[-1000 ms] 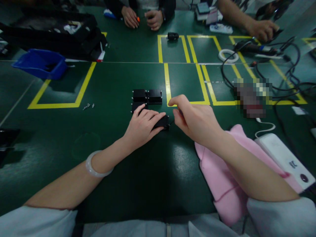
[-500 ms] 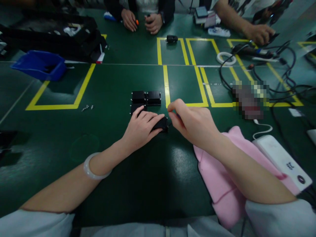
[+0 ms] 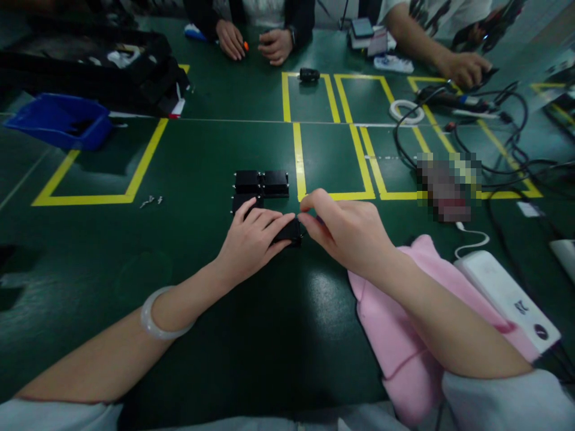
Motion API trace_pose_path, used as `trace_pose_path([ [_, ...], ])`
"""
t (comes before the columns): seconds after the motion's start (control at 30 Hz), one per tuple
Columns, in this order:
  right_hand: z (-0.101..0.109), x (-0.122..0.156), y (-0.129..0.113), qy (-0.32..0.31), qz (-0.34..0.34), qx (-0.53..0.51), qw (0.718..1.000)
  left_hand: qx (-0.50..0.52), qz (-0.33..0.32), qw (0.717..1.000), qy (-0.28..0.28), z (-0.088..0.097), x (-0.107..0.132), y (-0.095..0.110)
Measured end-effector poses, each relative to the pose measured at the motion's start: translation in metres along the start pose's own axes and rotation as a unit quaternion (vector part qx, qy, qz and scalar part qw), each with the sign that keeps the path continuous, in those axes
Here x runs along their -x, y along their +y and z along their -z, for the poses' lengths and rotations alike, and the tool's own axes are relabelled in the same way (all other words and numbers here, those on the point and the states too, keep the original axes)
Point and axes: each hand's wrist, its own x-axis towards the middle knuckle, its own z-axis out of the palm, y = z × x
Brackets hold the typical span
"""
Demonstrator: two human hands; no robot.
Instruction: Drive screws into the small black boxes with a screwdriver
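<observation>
My left hand (image 3: 252,239) lies over a small black box (image 3: 290,232) on the green table and presses it down with its fingers together. My right hand (image 3: 345,230) is pinched at the box's right end; what its fingertips hold is too small to make out. Just beyond my left hand sit three more black boxes (image 3: 260,182) with small screws at their corners, packed close together.
Several loose screws (image 3: 151,200) lie to the left by yellow floor-tape lines. A blue bin (image 3: 58,127) stands far left, a pink cloth (image 3: 404,323) and white device (image 3: 507,296) at right, cables (image 3: 494,137) at back right. Other people's hands (image 3: 254,42) work across the table.
The view has dipped slightly, and my right hand has closed in on the box's right end until its fingertips touch it. My left hand stays on the box.
</observation>
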Motion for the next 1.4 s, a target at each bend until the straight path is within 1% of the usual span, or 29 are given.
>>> trace_pose_path([
  [0.23,-0.0004,-0.0010,0.0024,-0.015,-0.015,-0.021,1.000,0.002,0.008,1.000,0.007,-0.0010,-0.0013,-0.0004],
  [0.57,0.0013,-0.0009,0.0053,-0.036,-0.002,-0.031,0.999,0.012,0.009,1.000,0.001,-0.0010,-0.0022,-0.0027],
  [0.73,0.0019,-0.0018,0.0067,-0.031,-0.001,-0.039,0.999,0.026,0.013,1.000,0.005,-0.0016,-0.0018,-0.0029],
  [0.9,0.0011,0.0006,0.0082,-0.024,0.000,-0.023,0.999,0.023,0.012,1.000,0.004,-0.0011,-0.0021,-0.0032],
  [1.1,0.0012,0.0007,0.0076,-0.043,0.000,-0.049,0.998,0.012,0.009,1.000,0.000,-0.0023,-0.0013,-0.0038],
  [1.3,0.0012,0.0009,0.0057,-0.026,0.005,-0.004,1.000,0.011,0.007,1.000,-0.006,-0.0009,-0.0030,-0.0044],
  [1.4,0.0002,0.0011,0.0042,-0.014,-0.001,-0.012,1.000,0.019,0.007,1.000,-0.009,0.0008,-0.0041,-0.0045],
])
